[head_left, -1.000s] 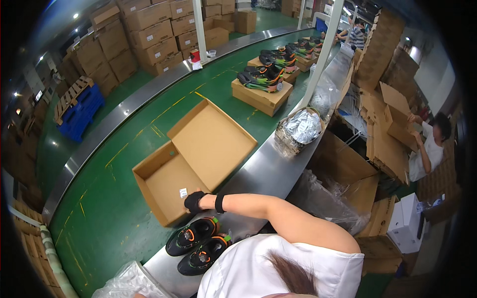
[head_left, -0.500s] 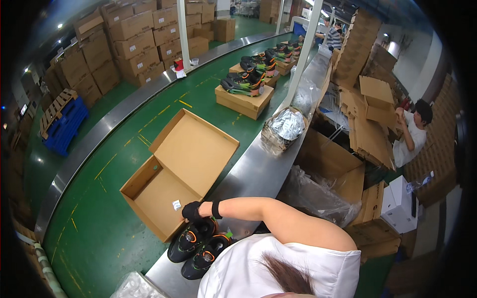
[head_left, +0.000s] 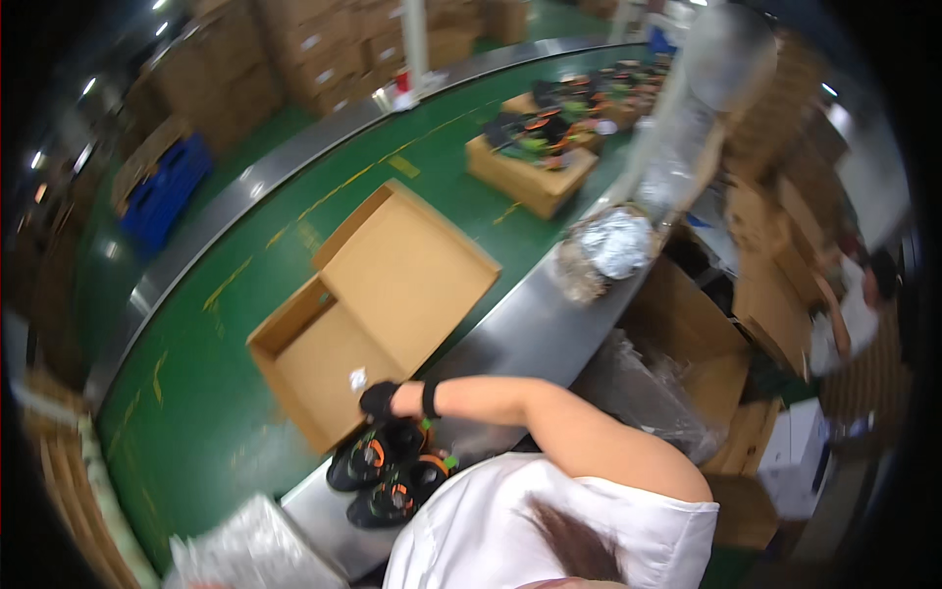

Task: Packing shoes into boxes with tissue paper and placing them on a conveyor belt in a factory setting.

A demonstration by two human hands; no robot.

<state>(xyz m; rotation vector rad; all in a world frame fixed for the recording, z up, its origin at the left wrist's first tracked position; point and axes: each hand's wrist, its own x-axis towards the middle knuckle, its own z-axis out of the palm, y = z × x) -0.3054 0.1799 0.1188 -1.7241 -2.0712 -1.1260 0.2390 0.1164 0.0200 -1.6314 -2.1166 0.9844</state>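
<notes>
My right hand [head_left: 379,401], in a black glove with a black wristband, is at the near edge of an open brown shoebox [head_left: 412,270]. Its dark fingers are blurred, so their grip does not show. Just beyond them a small white packet [head_left: 358,377] appears against the box's inside. Below the hand, a pair of black shoes [head_left: 392,496] with orange and green trim stands on the metal ledge [head_left: 312,491]. At the lower left is a pile of clear plastic bags [head_left: 245,545]. A sliver of skin below it may be my left hand; its fingers are hidden.
Farther along the green belt [head_left: 211,393], more shoes rest on closed boxes [head_left: 530,177]. A container of silvery crumpled packets [head_left: 613,240] stands on the ledge. Right of it are a large carton [head_left: 677,314] with plastic film and a co-worker [head_left: 854,314] handling cardboard.
The view has swung and blurred, shifting much of the background right. The plastic bags now show more and sit higher at the lower left. My right hand stays by the box edge.
</notes>
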